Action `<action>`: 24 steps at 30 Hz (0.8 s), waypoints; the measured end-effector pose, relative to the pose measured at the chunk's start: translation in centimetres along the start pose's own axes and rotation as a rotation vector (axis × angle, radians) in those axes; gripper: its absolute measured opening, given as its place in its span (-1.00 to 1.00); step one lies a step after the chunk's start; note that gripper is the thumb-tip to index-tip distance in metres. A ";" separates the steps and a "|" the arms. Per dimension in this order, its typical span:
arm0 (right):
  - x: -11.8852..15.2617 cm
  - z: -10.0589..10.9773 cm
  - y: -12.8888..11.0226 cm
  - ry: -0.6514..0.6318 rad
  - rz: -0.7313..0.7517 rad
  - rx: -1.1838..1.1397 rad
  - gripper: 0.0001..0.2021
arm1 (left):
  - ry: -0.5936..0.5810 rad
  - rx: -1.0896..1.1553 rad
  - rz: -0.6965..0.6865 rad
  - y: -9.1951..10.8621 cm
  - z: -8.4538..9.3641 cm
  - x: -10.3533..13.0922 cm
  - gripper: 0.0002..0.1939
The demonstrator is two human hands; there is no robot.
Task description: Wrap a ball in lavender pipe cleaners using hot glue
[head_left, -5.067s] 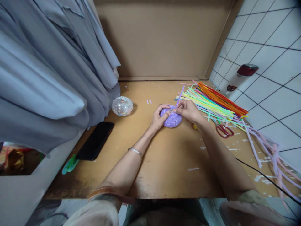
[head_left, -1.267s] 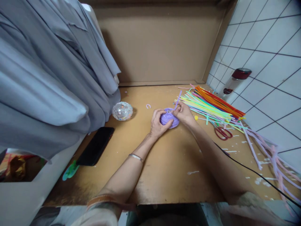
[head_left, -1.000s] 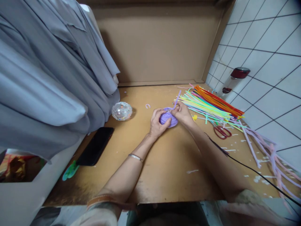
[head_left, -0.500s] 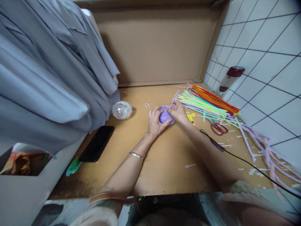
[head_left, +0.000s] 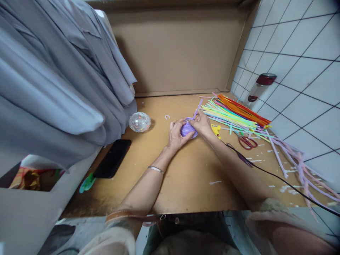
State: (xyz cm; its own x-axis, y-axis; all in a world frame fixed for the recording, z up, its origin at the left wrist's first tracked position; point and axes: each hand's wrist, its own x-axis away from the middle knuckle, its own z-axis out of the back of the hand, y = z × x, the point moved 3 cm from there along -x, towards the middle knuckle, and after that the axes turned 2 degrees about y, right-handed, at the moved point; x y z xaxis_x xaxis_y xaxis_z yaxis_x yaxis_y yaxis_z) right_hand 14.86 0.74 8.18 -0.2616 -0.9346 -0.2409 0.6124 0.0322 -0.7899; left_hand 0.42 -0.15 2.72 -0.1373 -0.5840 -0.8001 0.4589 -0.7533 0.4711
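Observation:
Between my hands, just above the wooden table, is a rounded purple piece wound from pipe cleaners (head_left: 188, 130). My left hand (head_left: 176, 135) wraps round its left side, with the thumb along the near edge. At its upper right, my right hand (head_left: 202, 124) pinches a purple pipe cleaner (head_left: 198, 107) whose free end sticks up past the fingers. The fingertips partly hide where that strand meets the coiled piece. Right beside my right hand lies a yellow glue gun (head_left: 216, 130), partly covered by the wrist.
Many coloured pipe cleaners (head_left: 233, 115) are heaped at the back right, near red-handled scissors (head_left: 247, 142) and a black cord (head_left: 278, 180). A clear faceted bowl (head_left: 139, 122) and a black phone (head_left: 113, 158) are on the left, below grey cloth (head_left: 66, 78). A lidded bottle (head_left: 259, 91) stands by the tiles.
The view has shifted slightly, so everything on the table sits a little differently in the picture. Both hands keep their hold on the purple piece and its strand.

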 end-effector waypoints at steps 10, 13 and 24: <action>0.3 0.4 -0.6 0.005 -0.018 0.062 -0.69 | 0.034 0.034 0.112 0.4 0.0 0.6 -0.36; 0.3 0.3 -0.6 0.014 -0.023 0.081 -0.69 | 0.035 0.090 0.147 0.3 -0.4 0.8 -0.29; 0.9 0.4 -0.9 0.028 -0.011 0.179 -0.69 | 0.019 0.023 0.046 0.6 -0.9 1.2 -0.19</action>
State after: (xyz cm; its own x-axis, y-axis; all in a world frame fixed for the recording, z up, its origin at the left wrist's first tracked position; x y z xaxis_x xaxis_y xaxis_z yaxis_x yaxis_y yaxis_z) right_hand 14.35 -0.31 8.93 -0.2877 -0.9244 -0.2506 0.7317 -0.0433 -0.6803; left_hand 1.35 -1.02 1.74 -0.1001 -0.6126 -0.7840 0.4438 -0.7328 0.5159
